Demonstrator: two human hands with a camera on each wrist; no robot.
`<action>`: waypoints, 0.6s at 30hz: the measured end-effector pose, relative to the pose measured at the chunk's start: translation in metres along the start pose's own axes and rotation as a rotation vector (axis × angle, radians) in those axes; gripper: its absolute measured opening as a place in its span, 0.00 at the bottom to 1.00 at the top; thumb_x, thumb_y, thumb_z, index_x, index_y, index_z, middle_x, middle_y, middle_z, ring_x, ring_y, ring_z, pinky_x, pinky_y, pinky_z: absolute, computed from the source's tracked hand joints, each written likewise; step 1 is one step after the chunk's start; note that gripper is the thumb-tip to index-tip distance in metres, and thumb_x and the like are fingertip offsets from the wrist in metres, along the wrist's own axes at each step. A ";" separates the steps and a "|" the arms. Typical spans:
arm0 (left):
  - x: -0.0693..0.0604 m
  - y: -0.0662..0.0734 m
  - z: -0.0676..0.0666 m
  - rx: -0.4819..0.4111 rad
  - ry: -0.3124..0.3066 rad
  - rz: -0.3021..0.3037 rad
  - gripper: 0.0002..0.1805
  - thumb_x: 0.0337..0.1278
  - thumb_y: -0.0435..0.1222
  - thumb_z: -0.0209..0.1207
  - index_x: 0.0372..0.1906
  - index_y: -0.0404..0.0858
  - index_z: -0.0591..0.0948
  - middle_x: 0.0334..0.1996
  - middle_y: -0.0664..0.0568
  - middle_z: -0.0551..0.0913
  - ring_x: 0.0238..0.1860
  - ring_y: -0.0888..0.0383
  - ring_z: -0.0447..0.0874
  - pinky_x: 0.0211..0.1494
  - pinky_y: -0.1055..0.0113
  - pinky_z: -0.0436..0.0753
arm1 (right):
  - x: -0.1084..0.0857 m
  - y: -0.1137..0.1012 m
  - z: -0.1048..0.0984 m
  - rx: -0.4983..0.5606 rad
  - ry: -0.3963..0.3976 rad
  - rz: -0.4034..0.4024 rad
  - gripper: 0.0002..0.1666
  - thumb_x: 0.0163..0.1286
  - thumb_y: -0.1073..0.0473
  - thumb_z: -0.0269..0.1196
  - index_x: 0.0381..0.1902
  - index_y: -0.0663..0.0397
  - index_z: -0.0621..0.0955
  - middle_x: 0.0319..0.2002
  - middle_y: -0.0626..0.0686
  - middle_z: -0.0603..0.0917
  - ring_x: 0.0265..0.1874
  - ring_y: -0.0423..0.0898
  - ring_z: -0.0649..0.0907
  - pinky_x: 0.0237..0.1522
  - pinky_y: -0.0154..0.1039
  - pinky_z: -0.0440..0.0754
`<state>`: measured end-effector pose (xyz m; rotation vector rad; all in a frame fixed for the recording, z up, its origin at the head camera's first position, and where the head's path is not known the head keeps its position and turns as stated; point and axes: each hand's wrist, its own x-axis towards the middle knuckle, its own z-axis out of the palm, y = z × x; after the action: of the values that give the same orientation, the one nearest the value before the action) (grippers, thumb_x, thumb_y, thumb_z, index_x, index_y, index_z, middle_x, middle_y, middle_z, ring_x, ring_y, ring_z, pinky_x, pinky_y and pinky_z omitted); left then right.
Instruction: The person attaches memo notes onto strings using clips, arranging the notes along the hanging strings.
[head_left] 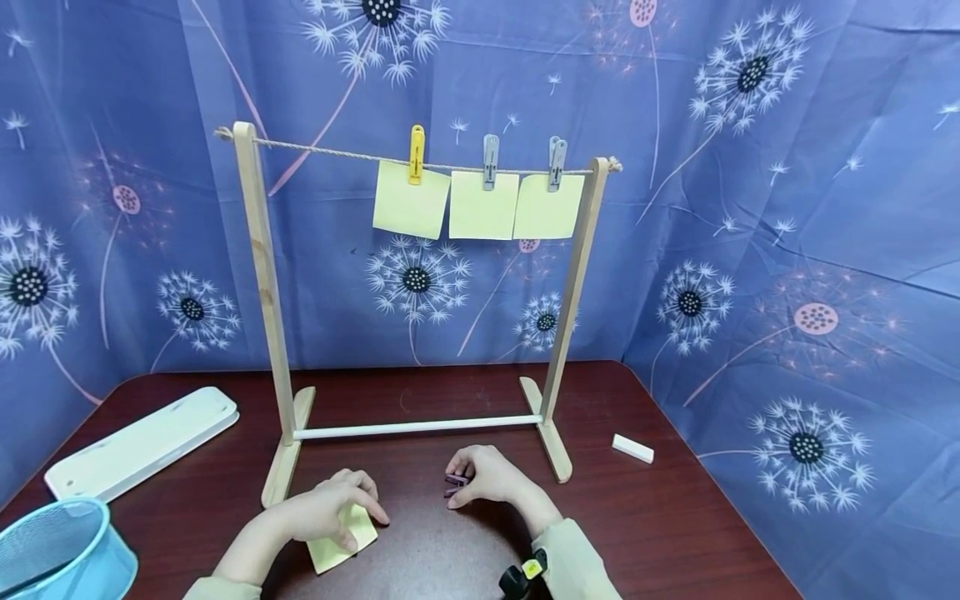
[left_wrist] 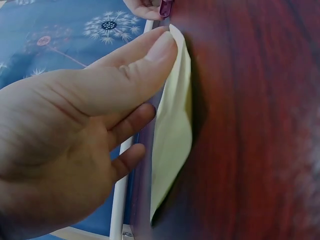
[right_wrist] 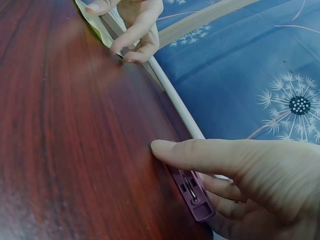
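My left hand (head_left: 326,508) is over a pale yellow sticky note (head_left: 341,540) low above the table. In the left wrist view the thumb and forefinger (left_wrist: 161,46) pinch the far end of the note (left_wrist: 172,130), which is bent and tilted. My right hand (head_left: 487,477) holds a small purple clothespin (head_left: 454,483) between thumb and fingers. The right wrist view shows the clothespin (right_wrist: 192,195) under the thumb, its spring visible. Three yellow notes (head_left: 483,207) hang from a rope (head_left: 322,150), one by a yellow clothespin (head_left: 417,154), two by grey clothespins (head_left: 490,162).
A wooden frame (head_left: 266,283) with a white crossbar (head_left: 420,428) stands behind my hands. On the left are a long white case (head_left: 142,442) and a blue mesh basket (head_left: 75,550). A white block (head_left: 633,448) lies to the right. Blue curtain (head_left: 750,208) surrounds the table.
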<state>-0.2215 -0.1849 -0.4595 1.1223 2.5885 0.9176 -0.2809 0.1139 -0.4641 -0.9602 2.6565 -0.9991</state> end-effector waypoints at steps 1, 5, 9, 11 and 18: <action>0.000 0.000 0.001 0.015 -0.003 -0.009 0.24 0.32 0.40 0.74 0.45 0.53 0.87 0.44 0.64 0.74 0.51 0.64 0.65 0.51 0.59 0.67 | 0.000 0.000 0.000 -0.001 0.001 -0.001 0.22 0.41 0.61 0.80 0.36 0.56 0.84 0.29 0.48 0.83 0.27 0.33 0.76 0.34 0.27 0.74; 0.001 0.001 0.003 0.037 -0.003 -0.032 0.25 0.28 0.38 0.74 0.43 0.56 0.87 0.44 0.65 0.73 0.51 0.62 0.65 0.49 0.56 0.62 | 0.000 0.000 0.001 -0.006 0.003 -0.002 0.22 0.41 0.60 0.80 0.35 0.56 0.84 0.29 0.47 0.83 0.27 0.33 0.76 0.33 0.27 0.74; 0.001 0.002 0.004 0.030 0.001 -0.053 0.24 0.27 0.37 0.74 0.40 0.57 0.87 0.44 0.64 0.73 0.51 0.62 0.65 0.49 0.57 0.60 | 0.001 0.000 0.003 -0.015 0.010 -0.006 0.21 0.41 0.59 0.80 0.34 0.55 0.84 0.28 0.46 0.82 0.26 0.33 0.76 0.33 0.27 0.74; 0.001 0.003 0.004 0.024 -0.001 -0.059 0.22 0.28 0.38 0.74 0.39 0.57 0.87 0.45 0.63 0.74 0.51 0.62 0.65 0.49 0.57 0.60 | 0.001 0.001 0.003 -0.017 0.012 -0.009 0.21 0.41 0.58 0.80 0.34 0.55 0.84 0.27 0.46 0.82 0.26 0.34 0.76 0.32 0.27 0.74; 0.002 0.004 0.004 0.025 0.010 -0.066 0.18 0.28 0.40 0.75 0.34 0.55 0.86 0.45 0.60 0.75 0.49 0.62 0.67 0.48 0.59 0.61 | 0.001 0.001 0.004 -0.002 0.006 -0.010 0.19 0.43 0.59 0.80 0.32 0.56 0.84 0.27 0.47 0.82 0.25 0.33 0.75 0.31 0.27 0.73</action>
<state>-0.2191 -0.1798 -0.4604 1.0347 2.6350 0.8812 -0.2811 0.1119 -0.4681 -0.9740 2.6611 -1.0032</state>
